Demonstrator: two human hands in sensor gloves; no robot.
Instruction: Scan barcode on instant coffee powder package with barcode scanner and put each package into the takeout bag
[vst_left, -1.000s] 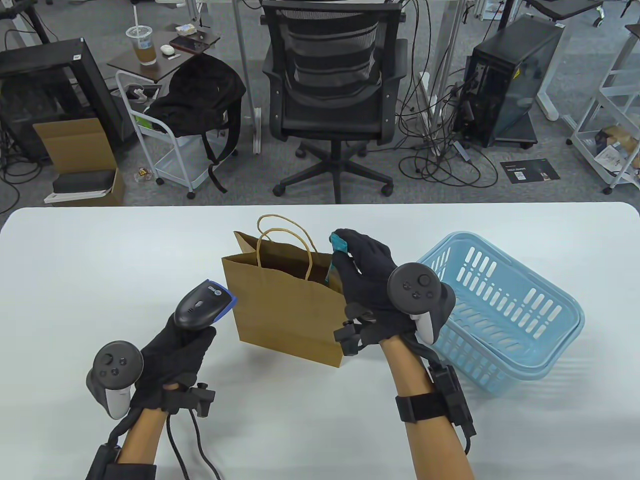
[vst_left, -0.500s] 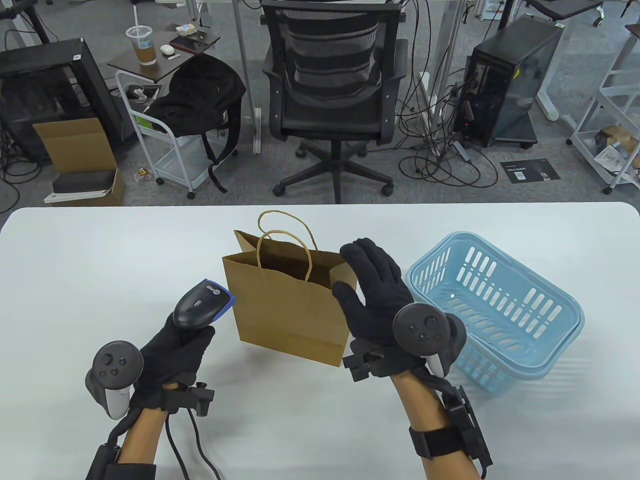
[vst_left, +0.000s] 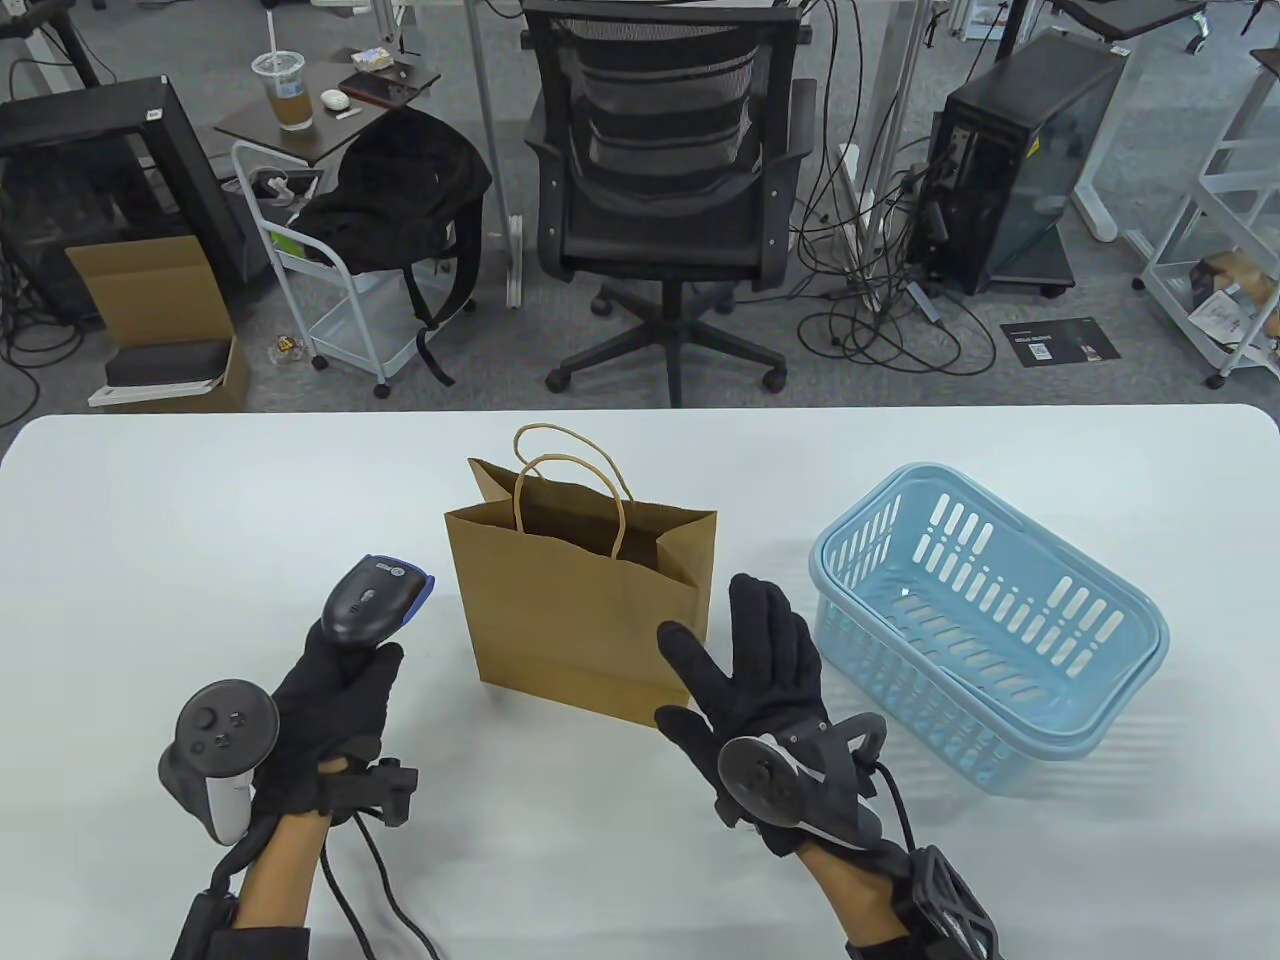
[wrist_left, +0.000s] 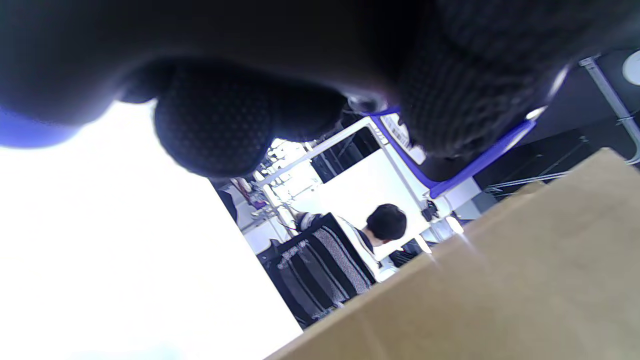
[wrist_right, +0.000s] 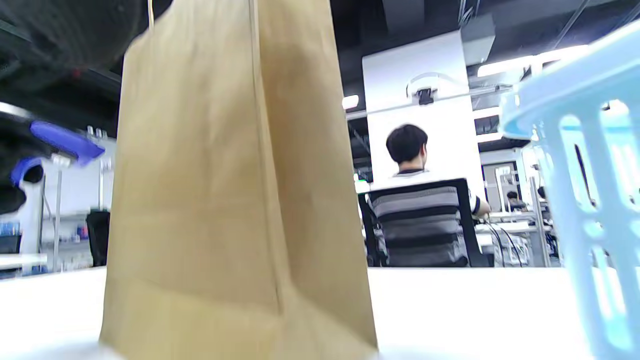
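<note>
On the white counter (vst_left: 150, 520) the brown paper takeout bag (vst_left: 580, 610) stood upright with its mouth open, between the two hands. The left hand (vst_left: 325, 700) gripped the barcode scanner (vst_left: 372, 600), its fingers curled round the handle and the blue-edged head raised left of the bag. The right hand (vst_left: 760, 670) hovered just right of the bag's base, fingers spread straight and holding nothing. A light blue basket (vst_left: 1000, 620) sat further right. No coffee package showed in any view.

Brown paper takeout bag (vst_left: 575, 610), pale blue slotted basket (vst_left: 990, 620), black-and-blue barcode scanner (vst_left: 370, 598), white tabletop (vst_left: 200, 520), black gloves.
</note>
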